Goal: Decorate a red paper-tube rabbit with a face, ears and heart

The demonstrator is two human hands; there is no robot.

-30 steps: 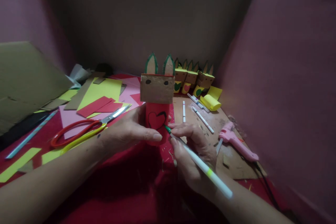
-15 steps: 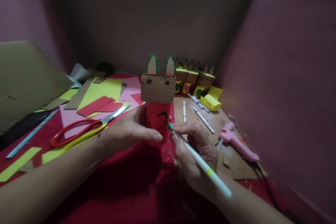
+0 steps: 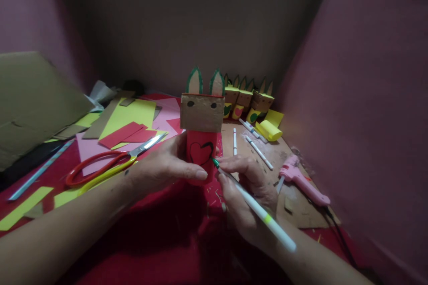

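Observation:
An upright cardboard animal figure (image 3: 202, 113) has two green-edged ears, two dark eye spots and a red paper body. My left hand (image 3: 174, 164) is wrapped round that body from the left, thumb across its lower front; its other fingers are mostly hidden behind. On the red paper is a heart outline (image 3: 201, 153), its upper right line thicker than the rest. A white marker (image 3: 256, 207) with a green tip end and a yellow-green band sits pinched in my right hand (image 3: 247, 191). Its tip touches the heart's right edge.
Scissors (image 3: 130, 156) lie on coloured paper sheets (image 3: 133, 113) at left, beside a striped blue stick (image 3: 42, 169). Several similar figures (image 3: 244, 98) stand behind. Capped markers (image 3: 259, 152), yellow paper (image 3: 270, 129) and a corded pink glue gun (image 3: 304, 180) are at right on cardboard (image 3: 301, 213).
The marker tip has moved slightly down and left along the heart's right edge, and the thick dark line there reaches further down. My left hand keeps its hold on the figure.

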